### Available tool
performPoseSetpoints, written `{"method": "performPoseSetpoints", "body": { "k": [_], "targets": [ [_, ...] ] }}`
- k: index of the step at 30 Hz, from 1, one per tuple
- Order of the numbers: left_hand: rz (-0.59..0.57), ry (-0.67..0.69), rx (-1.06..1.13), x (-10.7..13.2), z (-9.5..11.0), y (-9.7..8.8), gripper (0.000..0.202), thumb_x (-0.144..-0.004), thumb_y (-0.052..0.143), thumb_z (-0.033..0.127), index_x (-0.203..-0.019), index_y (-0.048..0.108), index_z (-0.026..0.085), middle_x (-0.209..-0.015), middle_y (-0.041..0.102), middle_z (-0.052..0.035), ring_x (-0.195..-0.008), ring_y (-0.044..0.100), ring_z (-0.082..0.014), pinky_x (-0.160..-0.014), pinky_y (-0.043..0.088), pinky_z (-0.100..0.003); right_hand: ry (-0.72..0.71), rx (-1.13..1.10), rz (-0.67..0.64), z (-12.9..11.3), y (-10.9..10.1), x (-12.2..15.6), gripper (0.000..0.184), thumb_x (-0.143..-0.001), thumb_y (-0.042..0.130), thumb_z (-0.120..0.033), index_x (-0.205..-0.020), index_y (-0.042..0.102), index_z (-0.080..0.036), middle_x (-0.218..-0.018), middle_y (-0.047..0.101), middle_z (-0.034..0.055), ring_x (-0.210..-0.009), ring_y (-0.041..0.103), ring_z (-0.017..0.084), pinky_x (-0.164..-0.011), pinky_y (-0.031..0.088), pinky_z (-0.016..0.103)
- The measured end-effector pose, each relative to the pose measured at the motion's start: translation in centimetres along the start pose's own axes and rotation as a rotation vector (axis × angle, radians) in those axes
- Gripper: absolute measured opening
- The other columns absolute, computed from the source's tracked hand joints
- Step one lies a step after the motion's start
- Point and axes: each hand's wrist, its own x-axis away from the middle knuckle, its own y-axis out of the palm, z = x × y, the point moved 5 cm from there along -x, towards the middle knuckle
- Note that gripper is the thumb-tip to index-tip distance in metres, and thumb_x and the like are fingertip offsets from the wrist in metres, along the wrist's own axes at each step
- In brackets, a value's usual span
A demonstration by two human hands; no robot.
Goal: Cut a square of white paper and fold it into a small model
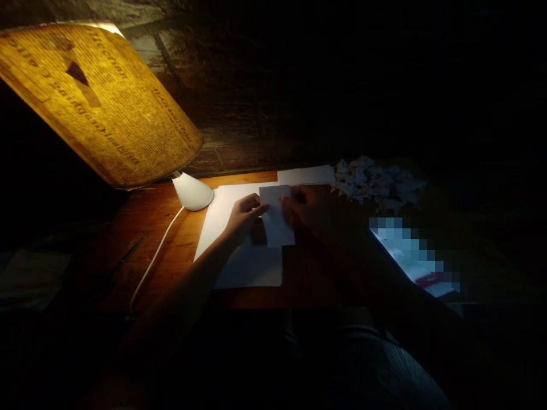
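- White paper piece [277, 225], held up between the two hands, above the table [243, 297].
- Left hand [245, 212] pinches its left edge between thumb and fingers; right hand [308, 206], dim and blurred, seems to pinch the upper right edge, though the exact grip is hard to tell.
- Possible trouble: pulling the hands unevenly could tear or crease it crookedly; weak light at the right hand could make edges hard to line up; a loosened pinch could let it slip.
- Its look: plain, pale, upright and roughly rectangular, lit more on the left hand's side; any fold is too dim to confirm.
- Beneath and beside the left hand: larger white sheets [217, 219].
- Beyond the left hand: a white lamp base [194, 193] with a glowing, print-covered shade [106, 114].
- Beyond the right hand, to its right: a heap of crumpled-looking paper shapes [376, 185].
- Nearer the body, right of the right hand: a lit bluish screen [405, 256], partly obscured.
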Motion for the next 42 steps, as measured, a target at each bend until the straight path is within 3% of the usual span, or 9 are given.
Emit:
{"method": "performPoseSetpoints", "body": {
  "k": [4, 8, 15, 18, 23, 27, 34, 39, 42],
  "targets": [
    [-0.002, 0.034, -0.055, -0.3, -0.3, -0.1, 0.043, -0.059, 0.093, 0.039, -0.066, 0.057, 0.016, -0.067, 0.067, 0.0010, -0.057, 0.059, -0.0102, -0.054, 0.047, -0.020, -0.125, 0.164, 0.052, -1.3, -0.4, 0.6, 0.021, -0.077, 0.075, -0.036, -0.079, 0.057, -0.024, -0.079, 0.067, 0.0019, -0.075, 0.061, 0.019, -0.069, 0.050, 0.033],
    [-0.008, 0.047, -0.035, -0.2, -0.3, 0.0, 0.038, -0.063, 0.091, 0.036, -0.068, 0.060, 0.016, -0.067, 0.066, 0.0015, -0.057, 0.059, -0.0098, -0.057, 0.048, -0.021, -0.299, 0.319, 0.017, -2.5, -0.2, 1.3, 0.021, -0.084, 0.072, -0.037, -0.079, 0.057, -0.025, -0.078, 0.063, 0.0014, -0.070, 0.057, 0.018, -0.068, 0.047, 0.034],
    [-0.025, 0.056, -0.045, -0.2, -0.5, -0.1, 0.033, -0.065, 0.090, 0.037, -0.069, 0.065, 0.015, -0.071, 0.071, -0.0019, -0.061, 0.061, -0.0120, -0.057, 0.047, -0.022, -0.560, 0.386, -0.134, -4.1, 0.4, 2.0, 0.014, -0.084, 0.070, -0.021, -0.078, 0.057, -0.024, -0.099, 0.066, 0.0068, -0.102, 0.064, 0.025, -0.090, 0.049, 0.038],
    [-0.012, 0.048, -0.047, 0.0, -0.4, -0.1, 0.032, -0.065, 0.089, 0.035, -0.067, 0.064, 0.016, -0.067, 0.068, -0.0008, -0.058, 0.059, -0.0117, -0.054, 0.044, -0.022, -0.522, 0.391, -0.123, -4.0, 0.6, 2.2, 0.017, -0.084, 0.072, -0.029, -0.080, 0.058, -0.024, -0.095, 0.065, 0.0062, -0.091, 0.063, 0.023, -0.080, 0.049, 0.036],
    [0.064, 0.009, 0.041, 0.0, 0.0, -0.3, 0.032, -0.061, 0.090, 0.032, -0.070, 0.062, 0.017, -0.065, 0.065, 0.0020, -0.058, 0.060, -0.0117, -0.057, 0.050, -0.023, -0.244, 0.234, 0.030, -2.0, 0.2, 1.3, 0.026, -0.079, 0.078, -0.035, -0.093, 0.059, -0.024, -0.089, 0.067, 0.0017, -0.073, 0.060, 0.018, -0.068, 0.047, 0.033],
    [0.065, -0.008, 0.051, 0.0, 0.1, -0.1, 0.035, -0.057, 0.089, 0.032, -0.074, 0.063, 0.016, -0.066, 0.065, 0.0020, -0.057, 0.060, -0.0114, -0.055, 0.052, -0.023, -0.183, 0.100, 0.111, -1.0, -0.2, 0.3, 0.024, -0.075, 0.079, -0.030, -0.079, 0.056, -0.023, -0.078, 0.065, -0.0004, -0.070, 0.059, 0.017, -0.067, 0.047, 0.032],
    [0.108, -0.069, 0.095, 0.2, 0.1, -0.3, 0.049, -0.064, 0.085, 0.048, -0.067, 0.046, 0.020, -0.058, 0.056, 0.0051, -0.050, 0.058, -0.0118, -0.048, 0.050, -0.023, -0.297, 0.180, 0.060, -2.0, -0.2, 0.8, 0.016, -0.078, 0.078, -0.022, -0.086, 0.065, -0.021, -0.077, 0.067, -0.0005, -0.067, 0.057, 0.016, -0.064, 0.044, 0.031],
    [0.134, -0.071, 0.094, 0.2, 0.2, -0.4, 0.045, -0.063, 0.084, 0.050, -0.070, 0.053, 0.019, -0.060, 0.061, 0.0027, -0.049, 0.059, -0.0123, -0.046, 0.048, -0.023, -0.545, 0.383, -0.024, -3.2, 0.3, 1.5, 0.012, -0.080, 0.079, -0.016, -0.077, 0.069, -0.022, -0.081, 0.067, 0.0023, -0.080, 0.061, 0.019, -0.075, 0.047, 0.033],
    [0.121, -0.057, 0.138, 0.1, 0.2, -0.3, 0.040, -0.063, 0.083, 0.047, -0.071, 0.058, 0.018, -0.064, 0.065, 0.0012, -0.048, 0.058, -0.0116, -0.046, 0.046, -0.023, -0.636, 0.382, -0.091, -3.3, 0.6, 1.7, 0.009, -0.082, 0.078, -0.019, -0.078, 0.072, -0.023, -0.089, 0.070, 0.0039, -0.090, 0.064, 0.021, -0.080, 0.049, 0.034]
  ]
}}
